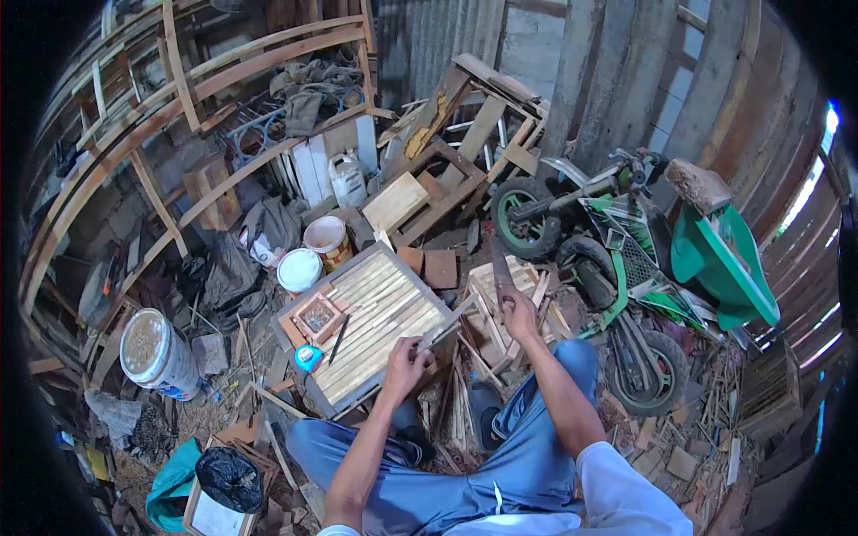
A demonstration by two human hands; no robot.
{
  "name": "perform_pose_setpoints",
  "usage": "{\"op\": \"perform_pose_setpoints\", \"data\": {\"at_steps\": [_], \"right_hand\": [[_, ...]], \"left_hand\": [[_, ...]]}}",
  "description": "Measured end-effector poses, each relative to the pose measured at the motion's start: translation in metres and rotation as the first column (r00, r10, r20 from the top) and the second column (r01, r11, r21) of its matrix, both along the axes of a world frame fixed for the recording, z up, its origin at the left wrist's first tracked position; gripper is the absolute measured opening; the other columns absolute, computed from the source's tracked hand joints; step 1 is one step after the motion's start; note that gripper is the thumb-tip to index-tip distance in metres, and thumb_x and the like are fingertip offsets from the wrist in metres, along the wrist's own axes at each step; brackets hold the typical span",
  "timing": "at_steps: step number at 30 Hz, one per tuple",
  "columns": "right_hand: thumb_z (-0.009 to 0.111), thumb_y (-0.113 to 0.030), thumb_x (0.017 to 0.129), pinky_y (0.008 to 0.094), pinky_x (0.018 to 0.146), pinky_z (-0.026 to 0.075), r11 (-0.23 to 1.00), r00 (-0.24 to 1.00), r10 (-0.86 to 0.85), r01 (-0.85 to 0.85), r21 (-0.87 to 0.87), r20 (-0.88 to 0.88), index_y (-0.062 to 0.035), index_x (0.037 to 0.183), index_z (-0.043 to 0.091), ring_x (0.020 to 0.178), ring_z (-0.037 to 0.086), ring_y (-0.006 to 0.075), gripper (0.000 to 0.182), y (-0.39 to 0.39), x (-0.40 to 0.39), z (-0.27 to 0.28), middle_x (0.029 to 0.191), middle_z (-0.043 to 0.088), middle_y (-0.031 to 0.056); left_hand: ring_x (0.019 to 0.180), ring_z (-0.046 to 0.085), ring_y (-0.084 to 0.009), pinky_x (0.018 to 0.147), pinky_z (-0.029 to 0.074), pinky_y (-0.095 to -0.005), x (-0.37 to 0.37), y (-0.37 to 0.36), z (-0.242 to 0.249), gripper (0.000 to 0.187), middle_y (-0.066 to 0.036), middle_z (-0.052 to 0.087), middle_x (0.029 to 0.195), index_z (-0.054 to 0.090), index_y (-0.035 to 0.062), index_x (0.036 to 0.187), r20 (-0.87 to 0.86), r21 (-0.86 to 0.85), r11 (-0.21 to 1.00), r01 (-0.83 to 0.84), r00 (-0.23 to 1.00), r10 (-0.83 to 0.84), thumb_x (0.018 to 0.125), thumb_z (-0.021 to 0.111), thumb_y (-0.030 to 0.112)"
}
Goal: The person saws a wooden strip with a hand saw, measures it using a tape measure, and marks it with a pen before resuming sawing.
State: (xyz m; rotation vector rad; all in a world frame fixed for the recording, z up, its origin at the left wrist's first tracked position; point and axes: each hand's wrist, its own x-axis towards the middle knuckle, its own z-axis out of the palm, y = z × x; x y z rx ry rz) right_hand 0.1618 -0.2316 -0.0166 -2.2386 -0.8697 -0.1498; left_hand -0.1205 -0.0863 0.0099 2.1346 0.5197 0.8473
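My right hand [518, 314] is wrapped round the handle of a hand saw [502, 272], whose blade points up and away from me. My left hand [408, 366] is at the right edge of a slatted wooden table [375, 308], its fingers curled beside a small wood piece [438, 336]; whether it grips that piece is hard to tell. On the table lie a small wooden box [318, 316] of small bits, a blue tape measure [308, 358] and a dark pencil-like stick [340, 339].
Wood scraps [509, 304] lie right of the table. Beyond them stands a green motorbike [617, 259] beside a green wheelbarrow tray [724, 268]. Buckets [299, 270] stand behind the table, and a large bucket [161, 353] is at the left. A black bag [230, 479] sits lower left.
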Motion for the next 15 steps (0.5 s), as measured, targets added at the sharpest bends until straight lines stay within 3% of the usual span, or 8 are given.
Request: {"op": "perform_pose_setpoints", "data": {"at_steps": [1,3,4,7,8,11,12,15], "right_hand": [[0.065,-0.019,0.085,0.0448,0.1,0.043,0.998,0.999,-0.018,0.02,-0.061,0.041,-0.0075,0.119,0.062,0.113,0.057,0.0363,0.036,0.001,0.003,-0.007,0.117,0.064,0.0186],[0.067,-0.029,0.085,0.0532,0.103,0.034,0.965,0.998,-0.054,0.047,-0.259,-0.018,-0.0065,0.125,0.057,0.123,0.049,0.0368,0.046,0.008,0.002,-0.016,0.126,0.058,0.0182],[0.068,-0.034,0.086,0.0574,0.105,0.029,0.931,0.996,-0.074,0.054,-0.36,-0.042,-0.0059,0.127,0.055,0.128,0.044,0.0371,0.052,0.012,0.002,-0.017,0.131,0.055,0.018],[0.068,-0.039,0.085,0.0588,0.104,0.027,0.874,0.991,-0.128,0.127,-0.47,0.031,-0.0033,0.124,0.057,0.124,0.049,0.0352,0.054,0.026,0.006,-0.017,0.127,0.058,0.0188],[0.069,-0.04,0.084,0.0563,0.103,0.028,0.87,0.992,-0.127,0.121,-0.478,0.02,-0.0008,0.122,0.057,0.122,0.05,0.0352,0.056,0.029,0.008,-0.017,0.125,0.058,0.0203],[0.066,-0.037,0.084,0.0561,0.101,0.029,0.809,0.993,-0.121,0.107,-0.578,0.015,-0.0006,0.12,0.059,0.119,0.051,0.0361,0.051,0.035,0.012,-0.017,0.124,0.059,0.0201],[0.065,-0.035,0.085,0.0559,0.101,0.028,0.819,0.994,-0.113,0.096,-0.565,0.004,-0.0006,0.117,0.059,0.118,0.052,0.0363,0.047,0.037,0.015,-0.021,0.123,0.059,0.0201],[0.06,-0.029,0.087,0.0559,0.1,0.028,0.88,0.993,-0.116,0.114,-0.461,0.024,-0.0004,0.11,0.061,0.115,0.052,0.0371,0.037,0.042,0.021,-0.041,0.118,0.061,0.0202]], "left_hand": [[0.087,0.065,-0.0353,0.076,0.053,-0.0393,0.009,0.001,-0.003,0.026,-0.02,0.062,0.1,0.062,-0.0002,0.11,-0.019,0.045,0.999,-0.009,1.0,0.01,0.086,0.067,0.006],[0.095,0.064,-0.0384,0.083,0.052,-0.0416,0.026,0.005,-0.008,0.029,-0.02,0.062,0.103,0.062,0.0004,0.111,-0.043,-0.136,0.99,0.033,0.998,-0.039,0.083,0.068,0.007],[0.094,0.064,-0.0385,0.083,0.052,-0.0416,0.038,0.016,-0.02,0.029,-0.02,0.062,0.103,0.062,0.0002,0.111,-0.039,-0.106,0.992,0.067,0.997,-0.071,0.083,0.068,0.006],[0.093,0.064,-0.0386,0.084,0.052,-0.0418,0.066,0.038,-0.028,0.028,-0.021,0.063,0.103,0.063,-0.0003,0.111,-0.094,-0.017,0.997,0.072,0.993,-0.073,0.084,0.067,0.006],[0.093,0.064,-0.0386,0.083,0.052,-0.042,0.075,0.042,-0.026,0.028,-0.022,0.064,0.102,0.063,-0.0004,0.111,-0.122,0.008,0.998,0.062,0.991,-0.06,0.084,0.067,0.007],[0.097,0.063,-0.0397,0.086,0.05,-0.0454,0.092,0.048,-0.02,0.028,-0.022,0.065,0.101,0.063,0.0006,0.112,-0.114,-0.127,0.992,0.025,0.993,-0.039,0.086,0.068,0.011],[0.099,0.061,-0.0398,0.087,0.048,-0.0467,0.096,0.054,-0.032,0.029,-0.022,0.065,0.101,0.064,0.0022,0.111,-0.172,-0.021,1.0,-0.023,0.985,0.019,0.085,0.069,0.015],[0.097,0.06,-0.0395,0.087,0.047,-0.0474,0.1,0.055,-0.034,0.029,-0.021,0.065,0.099,0.063,0.0026,0.109,-0.194,0.037,0.999,-0.035,0.98,0.042,0.085,0.07,0.017]]}}
